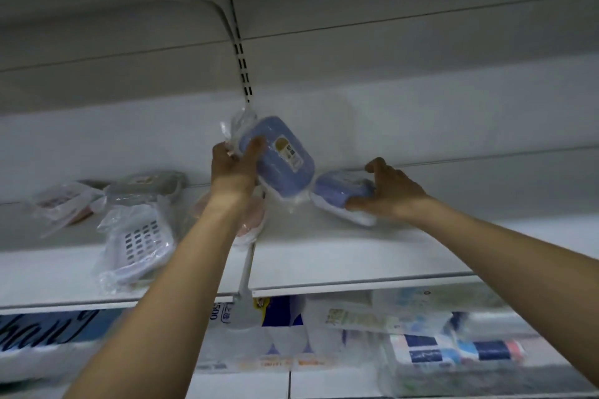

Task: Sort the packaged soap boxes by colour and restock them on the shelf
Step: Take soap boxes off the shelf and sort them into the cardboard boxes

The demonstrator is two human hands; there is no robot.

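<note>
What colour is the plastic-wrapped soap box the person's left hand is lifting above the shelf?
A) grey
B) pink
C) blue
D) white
C: the left hand grips a blue oval soap box in clear plastic wrap, held up off the white shelf, beside a second blue wrapped soap box under the right hand.

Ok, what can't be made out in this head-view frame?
- Print on the yellow label of the blue plastic-wrapped soap box: too small and blurred.
- Pink wrapped soap box: mostly hidden behind the left hand and forearm.
- Second blue wrapped soap box: right end covered by the right hand.
- Packages under the white shelf: motion-blurred.
</note>
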